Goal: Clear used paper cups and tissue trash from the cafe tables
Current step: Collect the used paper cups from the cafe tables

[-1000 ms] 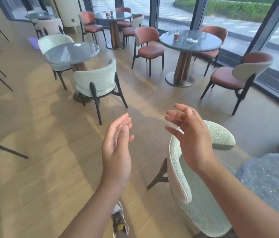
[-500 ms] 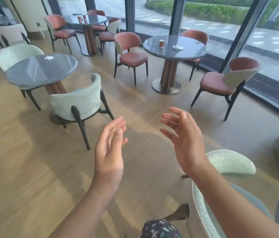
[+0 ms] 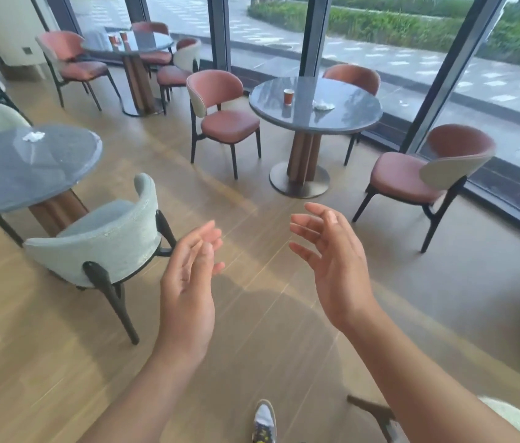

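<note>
A brown paper cup [image 3: 288,96] stands upright on the round grey table [image 3: 357,123] by the window, with a crumpled white tissue [image 3: 323,105] to its right. Another white tissue [image 3: 33,136] lies on the round table [image 3: 3,180] at the left. Two more paper cups [image 3: 117,39] stand on the far table [image 3: 146,43]. My left hand [image 3: 188,282] and my right hand [image 3: 332,263] are raised in front of me over the floor, fingers relaxed and spread, holding nothing. Both are well short of any table.
A pale green chair [image 3: 105,244] stands close at my left. Red chairs [image 3: 223,119] [image 3: 425,177] flank the window table. Glass wall runs along the right. Another pale chair back [image 3: 514,420] sits at the bottom right. Bare wooden floor lies ahead.
I have walked forward. The window table, the left table and the pale green chair are nearer now. The pale chair at the right has dropped low in view. My hands stay raised and empty.
</note>
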